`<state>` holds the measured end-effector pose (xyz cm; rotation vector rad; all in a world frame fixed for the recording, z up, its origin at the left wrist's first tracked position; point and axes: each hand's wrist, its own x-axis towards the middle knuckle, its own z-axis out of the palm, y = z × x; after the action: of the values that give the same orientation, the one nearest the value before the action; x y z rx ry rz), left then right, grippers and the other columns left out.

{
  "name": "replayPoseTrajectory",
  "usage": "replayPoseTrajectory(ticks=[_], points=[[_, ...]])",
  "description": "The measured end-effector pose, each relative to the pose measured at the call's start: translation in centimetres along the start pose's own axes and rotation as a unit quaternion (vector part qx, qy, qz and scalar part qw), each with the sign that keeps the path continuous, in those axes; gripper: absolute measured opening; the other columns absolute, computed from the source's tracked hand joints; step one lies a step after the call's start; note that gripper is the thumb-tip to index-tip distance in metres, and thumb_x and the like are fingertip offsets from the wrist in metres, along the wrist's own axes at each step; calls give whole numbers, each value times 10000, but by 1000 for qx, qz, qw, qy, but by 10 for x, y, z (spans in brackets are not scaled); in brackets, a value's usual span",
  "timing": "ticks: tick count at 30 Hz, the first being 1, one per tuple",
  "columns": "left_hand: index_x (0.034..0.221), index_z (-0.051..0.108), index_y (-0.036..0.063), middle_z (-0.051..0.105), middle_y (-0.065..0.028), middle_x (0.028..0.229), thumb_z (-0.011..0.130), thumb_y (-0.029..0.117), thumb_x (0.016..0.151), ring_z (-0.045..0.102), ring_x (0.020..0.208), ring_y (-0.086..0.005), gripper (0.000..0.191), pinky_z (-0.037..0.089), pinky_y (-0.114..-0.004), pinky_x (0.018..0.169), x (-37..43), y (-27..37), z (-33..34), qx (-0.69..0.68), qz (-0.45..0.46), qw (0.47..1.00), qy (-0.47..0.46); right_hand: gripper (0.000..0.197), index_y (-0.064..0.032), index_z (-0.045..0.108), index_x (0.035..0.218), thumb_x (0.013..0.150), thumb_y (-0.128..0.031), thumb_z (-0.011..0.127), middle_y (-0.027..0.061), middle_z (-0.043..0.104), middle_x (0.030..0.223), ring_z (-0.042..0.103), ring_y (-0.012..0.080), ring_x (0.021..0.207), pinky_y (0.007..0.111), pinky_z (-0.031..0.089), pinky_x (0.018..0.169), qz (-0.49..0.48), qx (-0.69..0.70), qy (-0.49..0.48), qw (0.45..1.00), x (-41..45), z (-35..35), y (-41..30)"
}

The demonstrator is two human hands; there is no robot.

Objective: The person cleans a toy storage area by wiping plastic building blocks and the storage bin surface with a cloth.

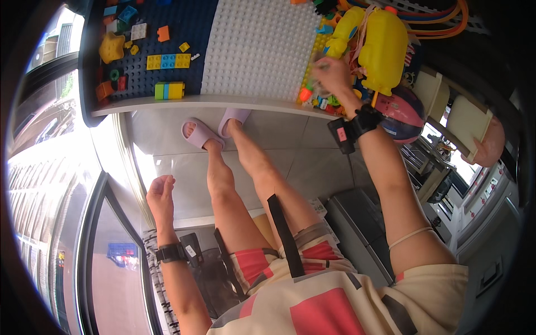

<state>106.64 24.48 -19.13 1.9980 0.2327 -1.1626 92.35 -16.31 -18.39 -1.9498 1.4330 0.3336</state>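
My right hand [333,75] is over the right part of a studded building-brick table, among small mixed toy pieces, and is blurred; whether it grips anything cannot be told. Just right of it lies a large yellow plastic toy [383,50], with a smaller yellow toy [345,31] beside it. An orange-and-green piece [307,93] lies just below the hand. My left hand [161,192] hovers above the floor at the left, its fingers curled in with nothing visible in them. Farther left on the table are a yellow-and-blue brick row [168,61] and a green, blue and yellow brick stack [169,90].
The table's pale front edge [251,103] runs across above my feet. A yellow star-shaped toy [112,47] lies at the table's left. A pink and dark ball [398,115] is beyond its right end. A dark box [360,230] stands right of my legs, and a glass door [117,259] is at the left.
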Motion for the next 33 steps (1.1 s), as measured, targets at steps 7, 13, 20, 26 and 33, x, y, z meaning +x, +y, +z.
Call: replayPoseTrajectory(ticks=[7, 13, 20, 26, 33], points=[[778, 538, -11, 546, -38, 700, 559, 162, 735, 480, 649, -86, 179, 377, -200, 616, 3, 14, 4, -4, 20, 1000, -5, 264, 4, 542, 804, 611, -172, 587, 173, 542, 772, 537, 273, 734, 325, 434, 659, -64, -141, 11, 988, -12, 63, 18], [776, 539, -8, 545, -33, 701, 560, 155, 734, 483, 660, -86, 170, 377, -200, 621, 3, 10, 3, -1, 5, 1000, -4, 196, -7, 528, 736, 629, -161, 585, 152, 532, 763, 518, 300, 725, 359, 425, 622, -104, -214, 4, 971, -11, 74, 16], [781, 537, -7, 546, -35, 702, 563, 158, 732, 482, 660, -85, 174, 375, -195, 621, 7, 11, 6, -15, 15, 1000, -7, 79, -16, 552, 687, 634, -57, 511, 143, 534, 721, 531, 277, 710, 358, 449, 592, -198, -322, 30, 925, -8, 81, 19], [777, 538, -7, 546, -36, 706, 560, 156, 731, 486, 662, -90, 171, 377, -199, 624, 5, 12, 2, -12, 11, 1000, 11, 149, -33, 535, 730, 633, -147, 538, 130, 538, 748, 524, 280, 687, 362, 435, 589, -188, -257, 24, 948, -7, 74, 23], [780, 540, -14, 549, -45, 708, 554, 143, 731, 496, 671, -101, 165, 383, -211, 628, 1, 2, -1, -23, 11, 1000, 10, 253, -14, 556, 714, 637, -254, 563, 146, 564, 668, 553, 282, 643, 342, 441, 584, 68, -128, 132, 981, -2, 19, 25]])
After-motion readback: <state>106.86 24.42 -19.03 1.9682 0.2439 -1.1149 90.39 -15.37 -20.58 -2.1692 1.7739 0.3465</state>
